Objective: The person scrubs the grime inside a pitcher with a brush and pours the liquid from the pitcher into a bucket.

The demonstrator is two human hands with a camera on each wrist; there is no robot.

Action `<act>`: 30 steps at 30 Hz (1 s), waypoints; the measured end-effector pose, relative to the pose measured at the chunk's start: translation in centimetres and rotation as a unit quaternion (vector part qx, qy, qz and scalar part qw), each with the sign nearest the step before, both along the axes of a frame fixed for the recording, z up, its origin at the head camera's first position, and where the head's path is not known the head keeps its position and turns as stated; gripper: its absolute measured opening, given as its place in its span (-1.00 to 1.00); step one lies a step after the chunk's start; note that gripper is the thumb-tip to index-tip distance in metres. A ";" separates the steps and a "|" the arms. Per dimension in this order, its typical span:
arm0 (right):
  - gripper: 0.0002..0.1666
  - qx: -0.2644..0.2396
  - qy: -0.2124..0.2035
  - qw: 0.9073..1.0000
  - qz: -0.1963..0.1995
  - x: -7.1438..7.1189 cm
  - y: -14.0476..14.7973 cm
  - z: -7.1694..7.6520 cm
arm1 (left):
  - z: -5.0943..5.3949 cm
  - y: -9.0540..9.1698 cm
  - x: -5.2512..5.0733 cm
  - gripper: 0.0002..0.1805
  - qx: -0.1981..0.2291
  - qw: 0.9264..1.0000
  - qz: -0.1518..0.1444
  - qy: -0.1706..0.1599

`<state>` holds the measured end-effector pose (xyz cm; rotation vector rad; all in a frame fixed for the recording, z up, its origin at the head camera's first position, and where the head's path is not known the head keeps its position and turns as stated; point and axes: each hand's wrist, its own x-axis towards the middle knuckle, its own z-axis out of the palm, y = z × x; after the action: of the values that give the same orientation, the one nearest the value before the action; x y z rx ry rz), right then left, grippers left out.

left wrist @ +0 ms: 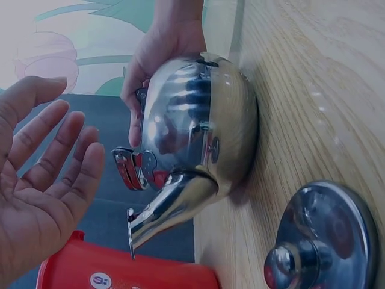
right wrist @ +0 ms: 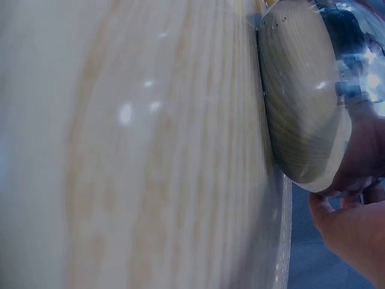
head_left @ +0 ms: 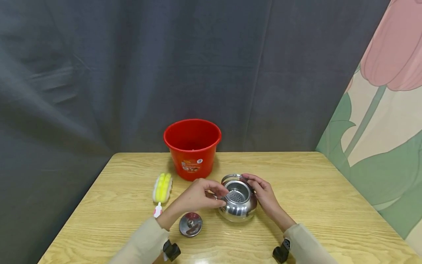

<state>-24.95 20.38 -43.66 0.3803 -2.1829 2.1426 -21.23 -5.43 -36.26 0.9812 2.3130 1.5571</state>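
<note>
A shiny steel teapot point(head_left: 238, 212) stands upright on the table, its lid off and a perforated strainer point(head_left: 236, 196) seated in its mouth. Its handle point(head_left: 232, 176) leans toward the back. My right hand point(head_left: 266, 196) holds the teapot at its right side, fingers reaching over the shoulder near the handle. My left hand point(left wrist: 48, 162) is just left of the mouth, fingers loosely bent and apart, with nothing in them. In the left wrist view the spout point(left wrist: 174, 208) points toward the red bucket. The round steel lid point(head_left: 191, 224) lies knob up below my left forearm.
A red bucket point(head_left: 194, 161) stands at the back of the wooden table point(head_left: 313, 190). Left of the teapot lies a yellow and white sponge brush point(head_left: 162, 188), its handle partly behind my left forearm. A dark curtain point(head_left: 197, 73) hangs behind the table.
</note>
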 end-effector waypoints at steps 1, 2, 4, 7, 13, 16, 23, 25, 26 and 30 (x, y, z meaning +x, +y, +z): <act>-0.59 0.000 0.000 1.000 0.002 0.0 0.0 0.0 | 0.0 0.1 0.0 -0.74 0.001 1.000 0.001 0.004; -0.59 0.001 -0.001 1.000 0.002 0.0 0.0 0.0 | 0.0 0.2 0.0 -0.74 0.000 1.000 0.003 0.007; -0.60 0.003 -0.001 1.000 0.000 0.0 0.0 0.0 | 0.1 0.5 -0.1 -0.74 -0.004 1.000 0.006 0.014; -0.60 -0.001 0.001 1.000 -0.004 0.0 0.0 -0.1 | 0.2 1.0 -0.2 -0.73 -0.009 1.000 0.007 0.019; -0.61 -0.011 0.004 1.000 -0.009 0.0 -0.1 0.0 | 0.4 2.1 -0.4 -0.76 -0.014 1.000 0.002 0.024; -0.61 -0.010 0.004 1.000 -0.010 0.0 -0.2 0.0 | 0.4 2.7 -0.5 -0.77 -0.013 1.000 -0.003 0.026; -0.61 -0.001 0.007 1.000 -0.015 0.1 -0.2 0.1 | 0.1 4.0 -0.9 -0.76 -0.045 0.997 0.017 0.054; -0.61 -0.003 0.007 1.000 -0.014 0.1 -0.2 0.1 | -0.1 4.4 -1.0 -0.76 -0.055 0.996 0.024 0.060; -0.61 -0.004 0.007 1.000 -0.013 0.2 -0.2 0.1 | -0.2 4.5 -1.1 -0.76 -0.059 0.996 0.026 0.062; -0.61 -0.005 0.007 1.000 -0.012 0.3 -0.3 0.1 | -0.5 4.9 -1.3 -0.73 -0.070 0.995 0.033 0.062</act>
<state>-24.69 20.09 -43.54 0.3640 -2.1575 2.1315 -22.55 -0.48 -36.76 1.0020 2.5253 1.3698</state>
